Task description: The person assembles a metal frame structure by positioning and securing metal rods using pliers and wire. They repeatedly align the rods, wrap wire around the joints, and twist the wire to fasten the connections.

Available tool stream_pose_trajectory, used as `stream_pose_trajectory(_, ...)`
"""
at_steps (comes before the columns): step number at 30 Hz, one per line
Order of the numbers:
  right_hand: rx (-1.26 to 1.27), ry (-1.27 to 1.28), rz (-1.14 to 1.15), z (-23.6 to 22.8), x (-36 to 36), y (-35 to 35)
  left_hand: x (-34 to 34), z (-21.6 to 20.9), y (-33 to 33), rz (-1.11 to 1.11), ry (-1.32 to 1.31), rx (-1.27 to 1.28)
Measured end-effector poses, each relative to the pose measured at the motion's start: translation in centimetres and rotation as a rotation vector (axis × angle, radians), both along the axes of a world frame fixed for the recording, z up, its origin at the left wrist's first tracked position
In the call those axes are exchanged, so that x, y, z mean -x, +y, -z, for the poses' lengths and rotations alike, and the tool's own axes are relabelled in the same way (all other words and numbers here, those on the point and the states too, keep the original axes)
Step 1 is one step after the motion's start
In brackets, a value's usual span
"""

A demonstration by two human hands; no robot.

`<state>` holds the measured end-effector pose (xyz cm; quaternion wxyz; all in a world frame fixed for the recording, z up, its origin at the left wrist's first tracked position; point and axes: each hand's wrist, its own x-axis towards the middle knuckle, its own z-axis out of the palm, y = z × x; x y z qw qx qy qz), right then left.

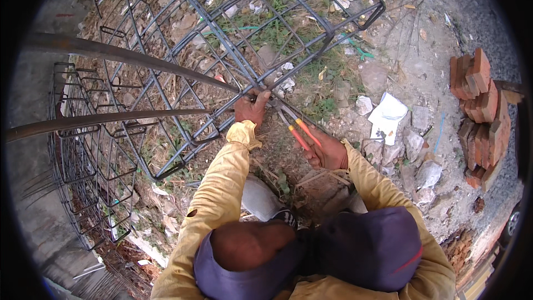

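My left hand [251,109] grips a bar junction at the near edge of a large steel rebar cage [183,50] lying on the ground. My right hand [328,153] is closed around the orange-red handles of metal pincers [298,131]. The pincers' jaws reach up and left to the same junction, right beside my left fingers. Whether tie wire sits in the jaws is too small to tell. Both arms are in yellow sleeves.
Two long curved steel bars [116,54] cross above the cage from the left. A second, narrower rebar cage [83,155] lies at the left. Stacked red bricks [480,111] stand at the right, white paper [387,115] lies among rubble and grass, and my shoe [284,218] is below.
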<state>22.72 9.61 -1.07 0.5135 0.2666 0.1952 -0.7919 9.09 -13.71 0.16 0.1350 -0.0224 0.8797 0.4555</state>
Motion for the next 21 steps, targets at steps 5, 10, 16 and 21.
stream_pose_trajectory(5,-0.751,0.576,-0.258,-0.9,2.0,-0.6,-0.1,0.6,-0.4,-0.013,0.04,-0.074)
stream_pose_trajectory(10,-0.847,0.63,-0.42,-2.5,1.8,-1.9,0.2,0.1,-0.3,0.038,0.075,-0.014)
stream_pose_trajectory(16,-0.011,0.057,-0.129,1.4,0.9,-0.6,0.2,0.6,-0.1,0.017,0.08,-0.106)
stream_pose_trajectory(21,-0.98,0.695,-0.235,0.3,-1.2,-2.1,0.1,0.3,-0.7,0.069,0.053,-0.086)
